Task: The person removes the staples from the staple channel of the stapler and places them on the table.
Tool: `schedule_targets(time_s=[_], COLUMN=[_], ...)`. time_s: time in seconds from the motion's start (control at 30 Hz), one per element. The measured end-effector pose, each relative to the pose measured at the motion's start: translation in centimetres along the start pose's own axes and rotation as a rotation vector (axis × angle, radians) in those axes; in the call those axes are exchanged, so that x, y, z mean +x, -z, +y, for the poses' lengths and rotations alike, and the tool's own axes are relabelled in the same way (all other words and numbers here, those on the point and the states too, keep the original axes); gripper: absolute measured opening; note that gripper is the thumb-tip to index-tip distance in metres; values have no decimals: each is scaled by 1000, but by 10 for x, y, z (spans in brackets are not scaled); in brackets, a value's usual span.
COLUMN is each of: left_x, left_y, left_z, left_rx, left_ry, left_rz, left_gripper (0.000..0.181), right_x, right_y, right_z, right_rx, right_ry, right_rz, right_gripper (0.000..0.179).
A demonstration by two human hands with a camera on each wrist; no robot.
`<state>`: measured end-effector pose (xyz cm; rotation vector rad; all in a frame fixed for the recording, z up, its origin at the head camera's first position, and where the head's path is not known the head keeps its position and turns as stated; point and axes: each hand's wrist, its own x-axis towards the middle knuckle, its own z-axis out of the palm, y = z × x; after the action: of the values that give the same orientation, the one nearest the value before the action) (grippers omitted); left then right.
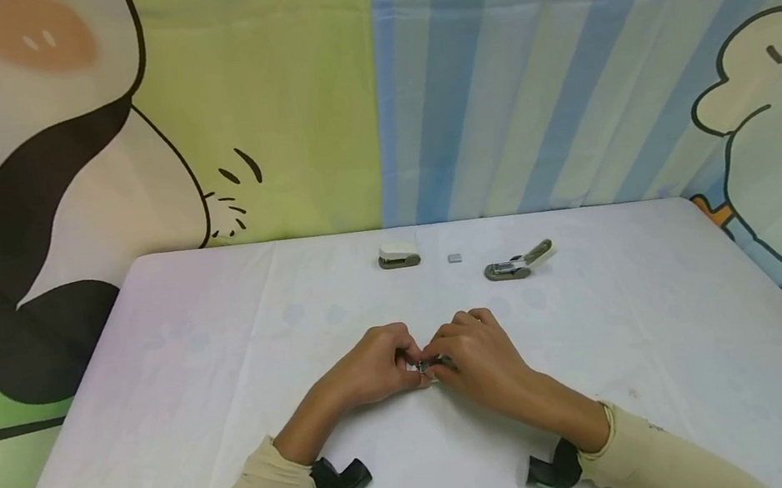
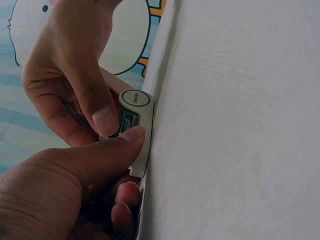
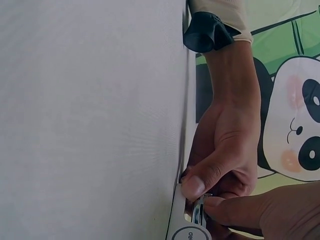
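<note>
Both hands meet over the middle of the table around a small stapler (image 1: 423, 366), mostly hidden by the fingers in the head view. In the left wrist view, the stapler (image 2: 146, 115) shows a white body with a round end and a metal staple channel (image 2: 127, 121). My left hand (image 1: 377, 367) grips the body, its thumb lying along the channel's side. My right hand (image 1: 483, 361) comes from the other side, thumb and fingers pinching at the channel. In the right wrist view, both thumbs are close together by the metal channel (image 3: 198, 212).
Farther back on the white-covered table (image 1: 292, 292) stand a closed white-and-grey stapler (image 1: 399, 256), a small grey block (image 1: 455, 258) that looks like a strip of staples, and a stapler with its top swung open (image 1: 518, 263). A cartoon-printed curtain (image 1: 280, 109) hangs behind the table.
</note>
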<state>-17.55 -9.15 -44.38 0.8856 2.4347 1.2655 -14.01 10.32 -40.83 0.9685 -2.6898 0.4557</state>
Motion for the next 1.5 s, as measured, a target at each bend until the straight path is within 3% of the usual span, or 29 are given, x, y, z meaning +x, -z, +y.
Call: schedule_targets(time_s=[0.5, 0.97, 1.33, 1.5], left_x=[0, 0, -2, -2], left_y=[1, 1, 1, 1], left_z=[0, 1, 2, 2], left_rx=[1, -9, -33, -29], left_ry=[1, 4, 10, 14], left_rz=[-2, -6, -18, -16], left_gripper=[16, 15, 16, 16], right_x=[1, 3, 3, 8], right_y=[7, 17, 30, 33], right_z=[0, 4, 14, 32], right_rx=[5, 101, 229, 298], right_ry=[-28, -61, -61, -50], right_rz=[-91, -206, -125, -60], right_gripper=[16, 13, 18, 17])
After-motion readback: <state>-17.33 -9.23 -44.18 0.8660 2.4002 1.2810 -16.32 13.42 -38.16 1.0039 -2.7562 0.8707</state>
